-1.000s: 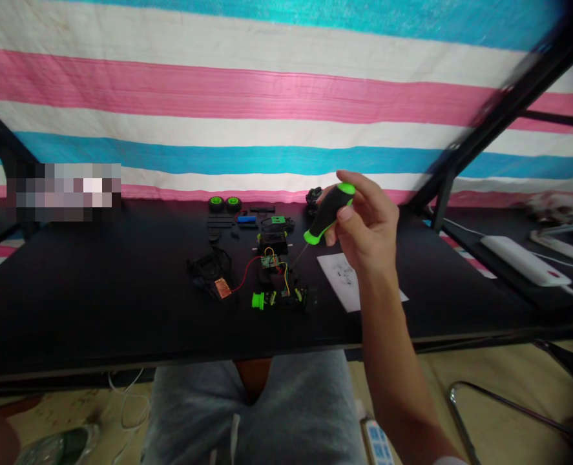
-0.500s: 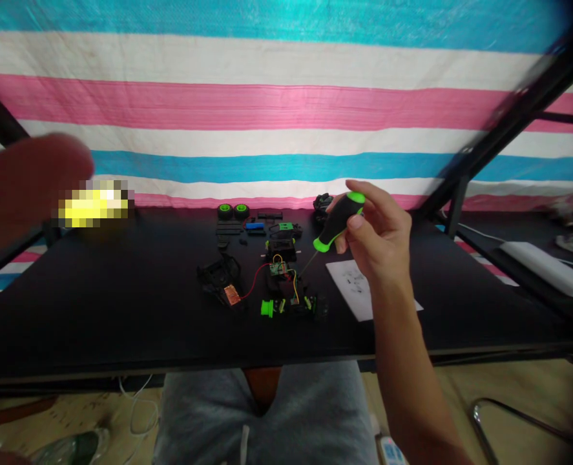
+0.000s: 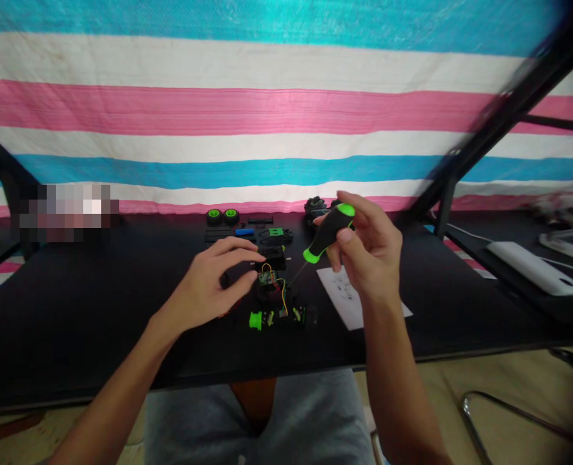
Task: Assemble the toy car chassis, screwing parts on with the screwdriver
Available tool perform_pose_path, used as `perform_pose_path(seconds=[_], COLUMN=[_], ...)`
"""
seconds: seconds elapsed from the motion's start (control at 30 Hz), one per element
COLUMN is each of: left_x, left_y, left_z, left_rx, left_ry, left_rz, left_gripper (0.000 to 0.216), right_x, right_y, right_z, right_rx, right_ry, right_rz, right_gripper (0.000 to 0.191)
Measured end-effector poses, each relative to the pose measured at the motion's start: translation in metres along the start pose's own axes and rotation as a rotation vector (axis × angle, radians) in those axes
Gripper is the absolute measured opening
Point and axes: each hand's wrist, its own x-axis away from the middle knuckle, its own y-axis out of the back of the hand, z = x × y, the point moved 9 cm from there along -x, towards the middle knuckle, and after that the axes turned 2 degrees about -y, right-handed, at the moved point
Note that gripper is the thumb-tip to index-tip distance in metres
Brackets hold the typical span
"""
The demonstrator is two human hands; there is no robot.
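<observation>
My right hand [image 3: 368,248] is closed around a black and green screwdriver [image 3: 325,234], whose thin shaft slants down toward a small circuit board [image 3: 267,278] with red and yellow wires. My left hand [image 3: 211,284] hovers just left of that board with its fingers spread, holding nothing. Its fingertips reach a black part [image 3: 272,256] behind the board. A green and black axle piece [image 3: 276,317] lies in front, near the table's edge.
Further back on the black table [image 3: 97,310] lie two green wheels [image 3: 222,216], a blue piece [image 3: 244,231] and several black parts. A white paper sheet [image 3: 351,294] lies under my right wrist. A white power strip [image 3: 531,266] sits on the neighbouring table at right.
My left hand has come in from the left side and now hovers over the parts beside the circuit board. My right hand keeps the screwdriver in much the same place.
</observation>
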Motion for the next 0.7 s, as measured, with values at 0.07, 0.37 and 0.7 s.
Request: perform_pose_path(seconds=[0.07, 0.37, 0.7], left_x=[-0.019, -0.037, -0.022], left_y=[-0.029, -0.075, -0.087], left_z=[0.007, 0.017, 0.003], left_rx=[0.072, 0.335, 0.331], left_ry=[-0.073, 0.006, 0.044], left_rz=[0.137, 0.176, 0.091], left_gripper=[0.022, 0.026, 0.020], right_x=[-0.001, 0.000, -0.002], right_y=[0.002, -0.006, -0.017], right_z=[-0.001, 0.002, 0.011], right_rx=[0.007, 0.016, 0.091], right_ry=[-0.011, -0.003, 0.024], right_rz=[-0.018, 0.050, 0.095], right_gripper=[0.045, 0.040, 0.041])
